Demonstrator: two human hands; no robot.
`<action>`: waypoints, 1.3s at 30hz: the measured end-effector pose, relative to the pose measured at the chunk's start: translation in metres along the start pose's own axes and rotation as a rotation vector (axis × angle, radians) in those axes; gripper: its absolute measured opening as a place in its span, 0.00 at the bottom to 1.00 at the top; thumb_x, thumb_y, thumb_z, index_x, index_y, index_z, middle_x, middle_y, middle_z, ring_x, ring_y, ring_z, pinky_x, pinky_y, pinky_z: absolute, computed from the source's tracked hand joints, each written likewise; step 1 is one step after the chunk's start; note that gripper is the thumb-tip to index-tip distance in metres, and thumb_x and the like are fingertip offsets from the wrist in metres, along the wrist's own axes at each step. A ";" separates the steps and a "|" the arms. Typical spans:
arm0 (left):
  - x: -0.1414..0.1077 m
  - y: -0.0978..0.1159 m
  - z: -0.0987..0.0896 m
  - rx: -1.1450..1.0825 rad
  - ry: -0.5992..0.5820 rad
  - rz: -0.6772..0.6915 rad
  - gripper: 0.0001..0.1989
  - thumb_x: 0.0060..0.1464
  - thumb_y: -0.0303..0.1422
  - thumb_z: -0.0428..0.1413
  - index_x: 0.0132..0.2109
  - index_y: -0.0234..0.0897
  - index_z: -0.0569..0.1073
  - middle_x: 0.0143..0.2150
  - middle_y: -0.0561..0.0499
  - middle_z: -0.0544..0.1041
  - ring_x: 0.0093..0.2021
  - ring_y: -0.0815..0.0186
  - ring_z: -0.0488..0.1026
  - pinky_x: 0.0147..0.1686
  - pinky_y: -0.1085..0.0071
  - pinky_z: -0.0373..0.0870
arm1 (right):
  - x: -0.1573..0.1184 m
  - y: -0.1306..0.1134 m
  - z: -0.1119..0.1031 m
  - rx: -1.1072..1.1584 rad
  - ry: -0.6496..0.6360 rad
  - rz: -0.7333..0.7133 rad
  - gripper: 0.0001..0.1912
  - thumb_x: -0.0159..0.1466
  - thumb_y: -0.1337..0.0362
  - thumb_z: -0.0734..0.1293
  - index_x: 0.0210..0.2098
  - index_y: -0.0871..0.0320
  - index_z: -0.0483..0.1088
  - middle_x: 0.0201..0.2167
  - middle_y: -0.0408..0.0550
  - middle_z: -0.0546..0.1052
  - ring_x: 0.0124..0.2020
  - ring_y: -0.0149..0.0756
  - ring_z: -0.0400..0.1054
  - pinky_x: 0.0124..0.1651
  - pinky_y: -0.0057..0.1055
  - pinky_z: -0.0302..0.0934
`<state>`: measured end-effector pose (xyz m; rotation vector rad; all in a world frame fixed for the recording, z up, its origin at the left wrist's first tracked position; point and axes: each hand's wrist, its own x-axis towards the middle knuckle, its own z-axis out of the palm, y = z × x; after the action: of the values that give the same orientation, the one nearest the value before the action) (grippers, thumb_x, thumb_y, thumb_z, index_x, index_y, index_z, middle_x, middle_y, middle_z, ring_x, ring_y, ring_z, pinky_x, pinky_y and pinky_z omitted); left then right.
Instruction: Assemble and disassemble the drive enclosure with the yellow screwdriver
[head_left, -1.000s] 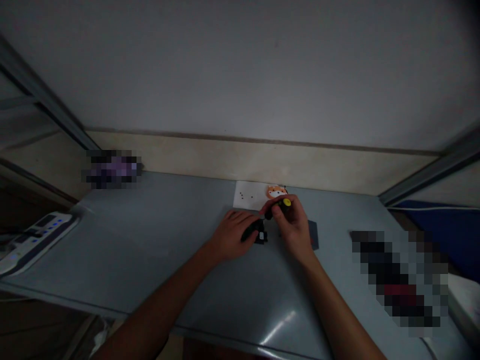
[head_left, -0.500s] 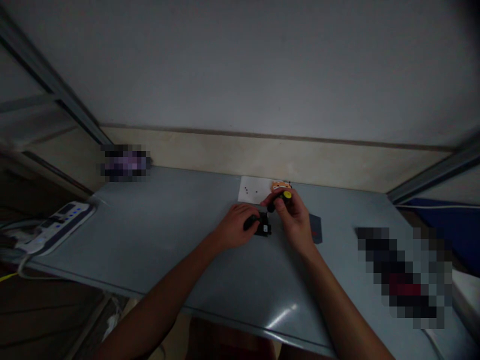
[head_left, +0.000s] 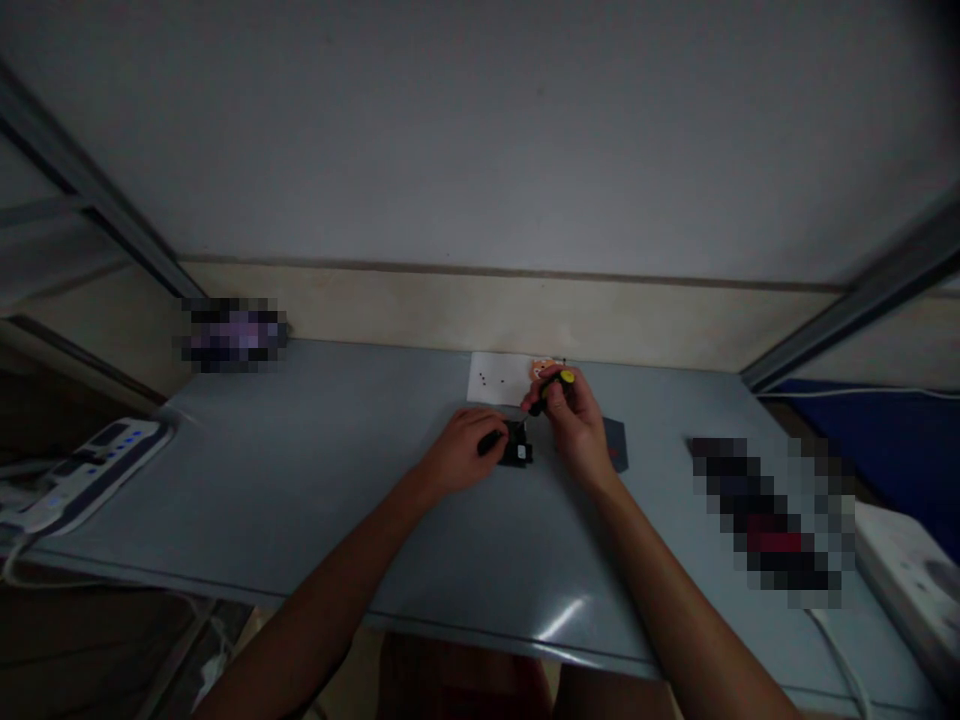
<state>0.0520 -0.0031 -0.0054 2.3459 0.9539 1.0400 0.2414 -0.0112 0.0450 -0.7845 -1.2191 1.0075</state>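
Observation:
A small black device (head_left: pixel 516 448) with a pale label lies on the grey table (head_left: pixel 315 470). My left hand (head_left: pixel 463 448) rests at its left side, fingers closed round a short black object (head_left: pixel 490 442). In my right hand (head_left: pixel 576 425) is a black screwdriver (head_left: pixel 556 388) with a yellow end cap, its shaft slanting down to the left toward the device. Whether the tip touches it cannot be made out. Behind the hands, a white sheet (head_left: pixel 491 380) carries several tiny dark dots, perhaps screws. An orange patterned item (head_left: pixel 543 369) sits at its right edge, partly behind my right hand.
A dark flat piece (head_left: pixel 616 443) lies right of my right hand. A white power strip (head_left: pixel 97 475) is at the far left, a blurred purple item (head_left: pixel 238 335) at the back left, a blurred dark object (head_left: pixel 765 515) and a white box (head_left: pixel 907 575) at the right.
The whole view has shifted slightly, so most things appear further left. The screwdriver's shaft now shows between my right hand and the device; my left hand keeps its hold.

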 end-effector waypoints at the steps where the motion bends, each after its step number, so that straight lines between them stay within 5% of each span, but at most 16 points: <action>1: 0.000 0.000 0.001 -0.001 0.003 -0.011 0.03 0.65 0.29 0.58 0.42 0.40 0.77 0.49 0.49 0.83 0.52 0.60 0.79 0.57 0.59 0.72 | 0.000 -0.001 0.001 -0.002 0.000 0.001 0.10 0.72 0.53 0.66 0.46 0.50 0.68 0.33 0.41 0.72 0.35 0.34 0.69 0.44 0.36 0.63; 16: -0.002 0.007 -0.006 0.017 -0.017 -0.055 0.12 0.59 0.25 0.59 0.49 0.40 0.74 0.51 0.46 0.81 0.55 0.57 0.77 0.60 0.53 0.70 | 0.000 -0.004 0.001 0.020 0.040 -0.031 0.09 0.71 0.54 0.67 0.45 0.50 0.69 0.33 0.41 0.73 0.34 0.33 0.70 0.42 0.34 0.63; 25: 0.001 0.003 -0.004 0.025 0.071 0.017 0.03 0.63 0.30 0.62 0.43 0.40 0.80 0.50 0.47 0.82 0.54 0.59 0.77 0.58 0.54 0.70 | 0.001 -0.013 0.003 0.126 0.099 0.015 0.11 0.70 0.50 0.67 0.45 0.49 0.68 0.34 0.41 0.72 0.34 0.35 0.72 0.45 0.38 0.68; 39: 0.002 0.001 -0.005 0.100 0.076 -0.008 0.03 0.63 0.33 0.64 0.43 0.40 0.80 0.44 0.50 0.81 0.49 0.61 0.75 0.55 0.57 0.67 | 0.003 -0.012 0.001 0.097 0.111 -0.010 0.11 0.70 0.49 0.66 0.45 0.47 0.66 0.34 0.40 0.71 0.34 0.35 0.72 0.45 0.38 0.69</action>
<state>0.0494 -0.0015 -0.0004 2.3959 1.0660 1.1100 0.2426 -0.0126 0.0569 -0.7477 -1.0711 0.9942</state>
